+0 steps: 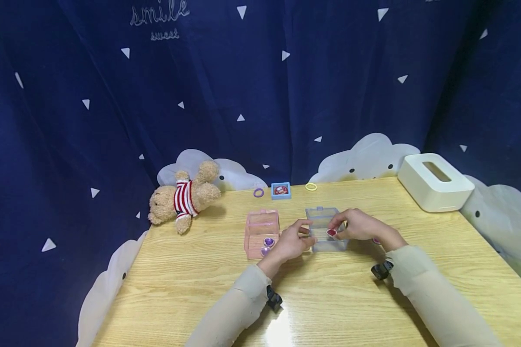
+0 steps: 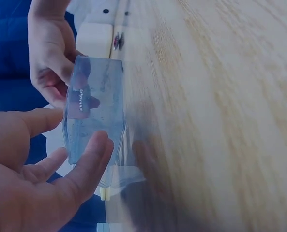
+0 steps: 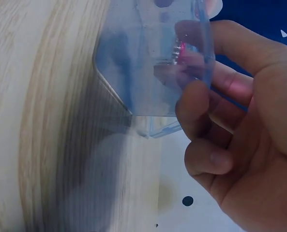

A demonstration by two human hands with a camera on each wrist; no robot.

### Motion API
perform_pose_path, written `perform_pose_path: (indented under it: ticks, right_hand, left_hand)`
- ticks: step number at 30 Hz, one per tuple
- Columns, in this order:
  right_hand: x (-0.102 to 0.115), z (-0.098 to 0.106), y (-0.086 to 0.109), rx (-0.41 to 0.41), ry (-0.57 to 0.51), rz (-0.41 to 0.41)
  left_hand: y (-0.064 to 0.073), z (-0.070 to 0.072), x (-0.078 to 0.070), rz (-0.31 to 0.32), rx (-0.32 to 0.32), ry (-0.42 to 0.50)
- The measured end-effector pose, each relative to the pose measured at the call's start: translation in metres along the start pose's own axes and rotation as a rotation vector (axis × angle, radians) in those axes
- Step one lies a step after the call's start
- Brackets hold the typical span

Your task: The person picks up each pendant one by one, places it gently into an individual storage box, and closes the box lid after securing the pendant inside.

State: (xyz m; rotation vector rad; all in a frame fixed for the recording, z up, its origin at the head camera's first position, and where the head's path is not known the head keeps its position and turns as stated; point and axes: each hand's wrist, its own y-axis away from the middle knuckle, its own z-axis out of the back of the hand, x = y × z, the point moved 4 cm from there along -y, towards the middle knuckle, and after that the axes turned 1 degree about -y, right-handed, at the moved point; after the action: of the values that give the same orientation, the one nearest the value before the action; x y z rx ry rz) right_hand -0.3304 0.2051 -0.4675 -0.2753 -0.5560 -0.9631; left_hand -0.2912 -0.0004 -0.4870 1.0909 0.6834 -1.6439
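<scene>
The right hand [image 1: 357, 225] pinches a red, white-rimmed gem [image 1: 331, 233] inside the clear blue plastic box [image 1: 330, 246], apparently placing it; the left hand [image 1: 289, 242], fingers spread, flanks the box (contact unclear). Next calls for lowering the gem, then loosening the pinch.

The right hand [image 1: 359, 226] hides some of the red gem [image 1: 331, 233] in the clear blue box [image 1: 329, 246]. Left of that box, the left hand [image 1: 288, 242] covers a corner of the pink box [image 1: 252, 248]. Behind it, the red bit [image 1: 281, 190] in a blue frame [image 1: 281, 197] is too tiny to tell.
</scene>
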Motion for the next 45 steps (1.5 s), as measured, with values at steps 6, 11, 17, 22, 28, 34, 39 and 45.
perform_pose_path:
  ticks: [6,11,17,22,28,34,39,45]
  right_hand:
    - [0.002,-0.002,-0.001,0.019,0.018,-0.007]
    - [0.002,-0.003,-0.002,0.032,0.021,0.002]
    - [0.002,-0.004,-0.003,0.046,0.025,-0.008]
    - [0.003,-0.005,-0.002,0.047,0.031,-0.020]
    - [0.003,-0.006,-0.003,0.046,0.031,-0.018]
    - [0.001,-0.001,-0.001,0.035,0.027,-0.023]
    - [-0.003,0.008,0.005,-0.016,-0.020,-0.024]
    - [-0.010,0.021,0.015,-0.108,-0.074,-0.026]
  left_hand:
    - [0.001,0.000,-0.001,0.006,0.008,0.027]
    - [0.001,0.000,-0.002,0.004,0.011,0.027]
    - [0.001,-0.001,-0.001,0.007,0.007,0.022]
    - [0.000,-0.001,-0.001,0.011,0.000,0.007]
    - [0.001,0.000,-0.002,0.018,-0.003,-0.044]
    - [0.001,0.001,-0.003,0.020,-0.004,-0.046]
    - [0.001,0.001,-0.002,0.031,-0.005,-0.023]
    - [0.001,-0.001,-0.003,0.043,0.002,0.014]
